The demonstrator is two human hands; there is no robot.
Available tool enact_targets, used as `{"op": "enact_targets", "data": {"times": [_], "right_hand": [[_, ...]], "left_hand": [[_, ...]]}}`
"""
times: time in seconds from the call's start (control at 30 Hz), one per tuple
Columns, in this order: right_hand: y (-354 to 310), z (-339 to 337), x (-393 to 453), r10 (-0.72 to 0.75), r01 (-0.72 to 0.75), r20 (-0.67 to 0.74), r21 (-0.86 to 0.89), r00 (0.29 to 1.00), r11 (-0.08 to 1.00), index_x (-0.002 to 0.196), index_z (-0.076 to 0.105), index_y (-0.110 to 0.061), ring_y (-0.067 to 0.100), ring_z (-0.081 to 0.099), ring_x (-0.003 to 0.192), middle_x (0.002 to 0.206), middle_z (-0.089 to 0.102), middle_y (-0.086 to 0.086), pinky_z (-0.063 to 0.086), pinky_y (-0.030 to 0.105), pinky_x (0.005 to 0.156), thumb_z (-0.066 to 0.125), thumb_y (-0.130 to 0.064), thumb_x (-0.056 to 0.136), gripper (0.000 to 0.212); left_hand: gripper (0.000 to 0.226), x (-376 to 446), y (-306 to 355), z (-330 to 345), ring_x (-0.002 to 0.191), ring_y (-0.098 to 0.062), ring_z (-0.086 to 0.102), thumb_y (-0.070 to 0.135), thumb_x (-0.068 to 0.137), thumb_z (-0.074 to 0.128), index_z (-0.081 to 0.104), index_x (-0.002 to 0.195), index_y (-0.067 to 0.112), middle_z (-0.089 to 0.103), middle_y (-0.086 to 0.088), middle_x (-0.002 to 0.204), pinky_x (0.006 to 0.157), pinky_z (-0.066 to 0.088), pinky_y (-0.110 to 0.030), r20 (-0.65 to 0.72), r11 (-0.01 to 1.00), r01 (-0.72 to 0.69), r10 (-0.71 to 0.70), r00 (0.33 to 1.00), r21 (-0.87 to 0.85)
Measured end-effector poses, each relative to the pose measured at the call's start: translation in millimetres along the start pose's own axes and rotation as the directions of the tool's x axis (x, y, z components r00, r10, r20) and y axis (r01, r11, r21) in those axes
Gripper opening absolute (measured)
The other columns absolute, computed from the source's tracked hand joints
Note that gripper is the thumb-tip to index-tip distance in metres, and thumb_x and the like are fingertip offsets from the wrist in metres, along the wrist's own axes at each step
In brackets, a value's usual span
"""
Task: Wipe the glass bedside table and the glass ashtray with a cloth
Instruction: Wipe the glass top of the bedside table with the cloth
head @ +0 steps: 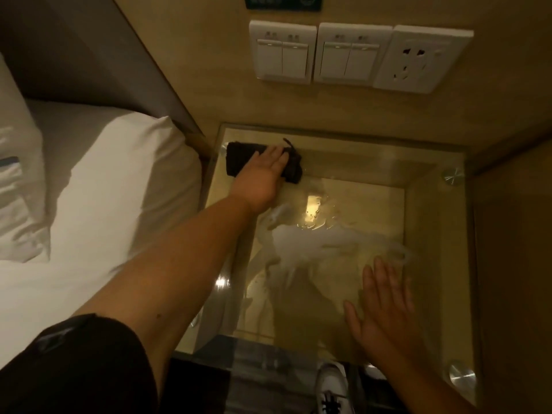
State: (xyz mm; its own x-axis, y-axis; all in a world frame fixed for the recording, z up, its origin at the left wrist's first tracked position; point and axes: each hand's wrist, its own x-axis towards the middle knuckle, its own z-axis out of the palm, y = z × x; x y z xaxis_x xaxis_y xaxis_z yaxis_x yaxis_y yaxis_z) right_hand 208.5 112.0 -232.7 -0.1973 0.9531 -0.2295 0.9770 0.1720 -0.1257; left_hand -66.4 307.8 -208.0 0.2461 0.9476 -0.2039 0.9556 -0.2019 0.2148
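Now L hand (265, 168) lies flat & wide on black cloth (239, 162) at far corner of glass table (433, 234); R hand (385, 309) flat, wide, holds nothing.

Glass surface (433, 222): dark cloth (239, 162) at 11 o'clock under my left hand (263, 177); right hand (385, 312) flat at 5 o'clock; wet streaks centre.

Cloth (239, 162): black. Bench (433, 222), glass: clear, yellowish tint, pale streaks. Bedding (104, 180): white. Wall switches (282, 52): white on tan panel (209, 70). Sleeve (74, 369): black. Shoe (331, 389): white, dark laces.
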Motion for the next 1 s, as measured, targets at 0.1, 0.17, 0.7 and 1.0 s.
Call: {"op": "enact_targets", "data": {"times": [0.1, 0.17, 0.7, 1.0], "right_hand": [[-1.6, -4.4, 0.0, -0.001, 0.002, 0.021, -0.023, 1.0, 1.0, 0.139, 0.041, 0.001, 0.035, 0.019, 0.143, 0.152, 0.029, 0.022, 0.017, 0.057, 0.113, 0.008, -0.058, 0.092, 0.082], [-1.9, -4.8, -0.1, 0.006, -0.005, 0.03, -0.031, 1.0, 1.0, 0.14, 0.04, -0.001, 0.033, 0.016, 0.143, 0.152, 0.029, 0.021, 0.014, 0.054, 0.115, 0.008, -0.059, 0.092, 0.082], [-4.4, -9.1, -6.9, 0.014, -0.013, 0.009, -0.033, 1.0, 0.999, 0.149, 0.02, -0.006, 0.028, 0.004, 0.147, 0.158, 0.013, 0.016, 0.001, 0.047, 0.119, 0.012, -0.058, 0.09, 0.08], [-6.4, -10.1, -6.7, 0.042, -0.037, 0.068, -0.071, 0.997, 0.997, 0.152, 0.005, -0.01, 0.023, -0.01, 0.147, 0.161, -0.003, 0.011, -0.006, 0.044, 0.119, 0.004, -0.059, 0.088, 0.081]], "left_hand": [[0.056, -37.3, 16.6, 10.8, 0.146, -0.02, 0.008, 0.025, 0.1, 0.038, 0.018, 0.151, 0.016, 0.014, -0.005, 0.159, 0.119, 0.003, -0.037, 0.025, 1.0, -0.01, 0.01, 1.0, -0.01], [0.057, -66.6, 26.6, 15.2, 0.147, -0.019, 0.006, 0.024, 0.1, 0.037, 0.015, 0.151, 0.017, 0.012, -0.004, 0.16, 0.119, 0.002, -0.037, 0.068, 1.0, -0.011, 0.011, 0.998, 0.007], [0.058, -273.6, 93.2, 62.5, 0.147, -0.018, -0.005, 0.027, 0.1, 0.035, 0.01, 0.152, 0.017, 0.005, -0.003, 0.161, 0.115, -0.013, -0.035, 0.16, 0.998, 0.013, -0.004, 0.987, -0.055], [0.046, -297.8, 114.8, 53.1, 0.137, -0.02, 0.035, 0.029, 0.101, 0.037, 0.034, 0.146, 0.018, 0.04, -0.004, 0.149, 0.114, 0.018, -0.032, 0.151, 0.975, 0.138, -0.112, 0.982, -0.174]]}}
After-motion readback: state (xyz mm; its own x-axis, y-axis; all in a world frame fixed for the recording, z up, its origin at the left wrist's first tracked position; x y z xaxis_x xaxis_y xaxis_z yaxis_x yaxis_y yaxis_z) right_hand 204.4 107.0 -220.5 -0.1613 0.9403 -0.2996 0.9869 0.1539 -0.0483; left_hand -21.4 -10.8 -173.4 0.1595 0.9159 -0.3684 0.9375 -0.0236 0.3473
